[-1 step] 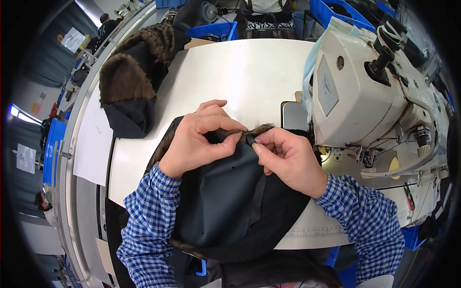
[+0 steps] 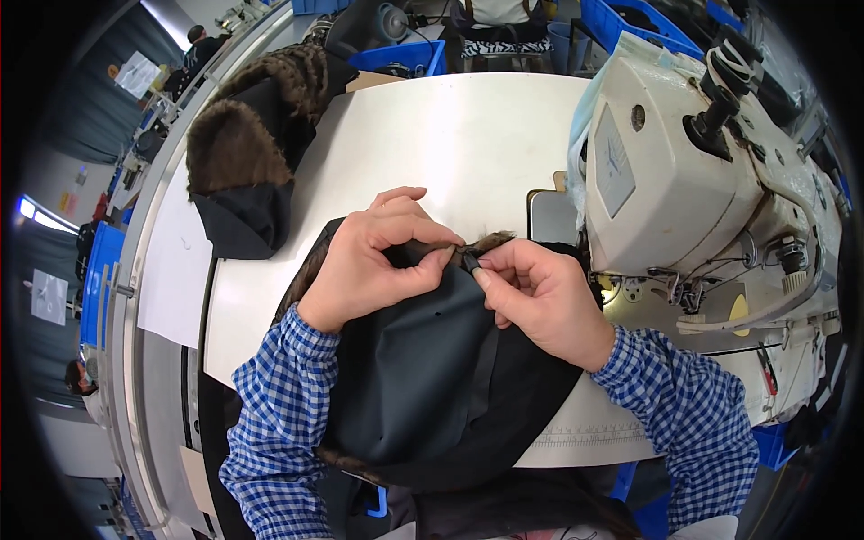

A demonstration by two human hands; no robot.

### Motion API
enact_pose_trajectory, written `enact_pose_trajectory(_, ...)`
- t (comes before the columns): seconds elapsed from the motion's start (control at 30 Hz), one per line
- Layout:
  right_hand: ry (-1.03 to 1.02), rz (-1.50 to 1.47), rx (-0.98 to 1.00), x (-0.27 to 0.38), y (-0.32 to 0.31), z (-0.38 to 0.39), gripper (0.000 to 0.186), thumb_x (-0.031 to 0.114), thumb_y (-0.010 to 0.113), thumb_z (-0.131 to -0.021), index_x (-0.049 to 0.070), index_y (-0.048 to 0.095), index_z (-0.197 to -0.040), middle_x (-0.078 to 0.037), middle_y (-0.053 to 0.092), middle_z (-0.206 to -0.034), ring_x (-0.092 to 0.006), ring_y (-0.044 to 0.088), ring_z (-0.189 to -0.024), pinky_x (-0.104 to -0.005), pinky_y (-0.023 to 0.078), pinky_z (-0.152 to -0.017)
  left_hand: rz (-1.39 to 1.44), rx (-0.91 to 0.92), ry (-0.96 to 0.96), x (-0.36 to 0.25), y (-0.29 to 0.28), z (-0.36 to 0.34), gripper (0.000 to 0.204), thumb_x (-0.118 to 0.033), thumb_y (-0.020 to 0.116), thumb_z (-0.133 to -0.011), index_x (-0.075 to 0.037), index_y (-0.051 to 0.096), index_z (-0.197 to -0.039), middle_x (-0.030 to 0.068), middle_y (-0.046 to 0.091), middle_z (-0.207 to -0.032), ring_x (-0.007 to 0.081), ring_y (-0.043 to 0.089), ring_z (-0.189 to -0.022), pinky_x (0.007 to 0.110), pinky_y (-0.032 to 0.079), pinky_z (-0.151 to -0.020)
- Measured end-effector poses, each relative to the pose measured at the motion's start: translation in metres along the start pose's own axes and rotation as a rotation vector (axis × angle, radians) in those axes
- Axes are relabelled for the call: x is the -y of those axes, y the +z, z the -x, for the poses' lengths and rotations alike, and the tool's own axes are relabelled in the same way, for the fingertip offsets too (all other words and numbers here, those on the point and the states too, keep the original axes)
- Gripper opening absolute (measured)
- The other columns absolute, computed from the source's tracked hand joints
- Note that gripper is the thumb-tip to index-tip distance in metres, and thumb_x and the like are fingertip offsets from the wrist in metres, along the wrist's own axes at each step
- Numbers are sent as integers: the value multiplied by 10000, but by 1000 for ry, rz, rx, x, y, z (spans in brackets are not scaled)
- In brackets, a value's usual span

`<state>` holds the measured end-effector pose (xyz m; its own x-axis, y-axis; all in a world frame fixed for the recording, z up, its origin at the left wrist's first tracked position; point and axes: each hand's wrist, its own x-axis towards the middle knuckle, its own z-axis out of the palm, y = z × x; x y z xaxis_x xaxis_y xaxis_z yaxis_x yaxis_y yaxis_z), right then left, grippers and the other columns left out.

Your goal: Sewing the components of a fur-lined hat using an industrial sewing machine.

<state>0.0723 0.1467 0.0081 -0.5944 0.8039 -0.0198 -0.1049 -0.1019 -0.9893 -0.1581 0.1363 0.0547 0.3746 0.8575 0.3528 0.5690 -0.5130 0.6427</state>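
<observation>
A dark fabric piece with brown fur trim (image 2: 405,360) lies across the near part of the white table, its far edge lifted between my hands. My left hand (image 2: 378,256) pinches that edge between thumb and forefinger, the other fingers curled above. Close beside it, my right hand (image 2: 544,292) is closed on the same edge, thumb and forefinger gripping a dark strip of the fabric. A tuft of brown fur (image 2: 495,239) pokes out just beyond my right fingertips. Exactly how the layers meet between the fingers is too small to make out.
To the right stands a white sewing machine (image 2: 693,171), its needle area near my right forearm. Fur-lined dark pieces (image 2: 243,162) are heaped at the table's far left. Red-handled snips (image 2: 768,371) lie right of the machine bed. Blue bins (image 2: 405,59) stand behind the white table (image 2: 432,135).
</observation>
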Motion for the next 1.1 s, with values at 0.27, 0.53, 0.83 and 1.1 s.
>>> enact_pose_trajectory(0.27,-6,-2,-8,-1,0,0,182,113,672,-1007,-38,660,-1109,-25,666,-846,-56,627,-677,-209,531,-598,78,49,-63,1,-6,0,194,-25,734,-803,-40,790,-988,47,754,-822,144,690,-787,493,366,-1189)
enact_pose_trajectory(0.53,-12,-13,-18,1,1,0,163,116,672,-1011,-29,675,-1085,-18,664,-826,-51,621,-664,-206,525,-590,-2,52,-10,0,-4,2,270,-38,780,-792,-39,732,-1058,60,761,-978,169,697,-890,487,355,-1196)
enact_pose_trajectory(0.83,1,-33,-52,2,0,-3,163,134,668,-1019,-20,683,-1071,-15,666,-810,-58,628,-658,-208,525,-585,-583,-185,443,-17,4,10,426,-19,780,-793,-100,671,-1197,29,756,-1085,221,673,-1032,482,426,-1128)
enact_pose_trajectory(1.1,7,-50,-50,2,1,-4,195,184,670,-1019,-9,668,-1045,0,650,-810,-55,605,-666,-211,507,-581,-797,-154,539,-20,10,9,466,-86,711,-861,-52,650,-1322,36,749,-1100,196,658,-981,434,515,-1046)
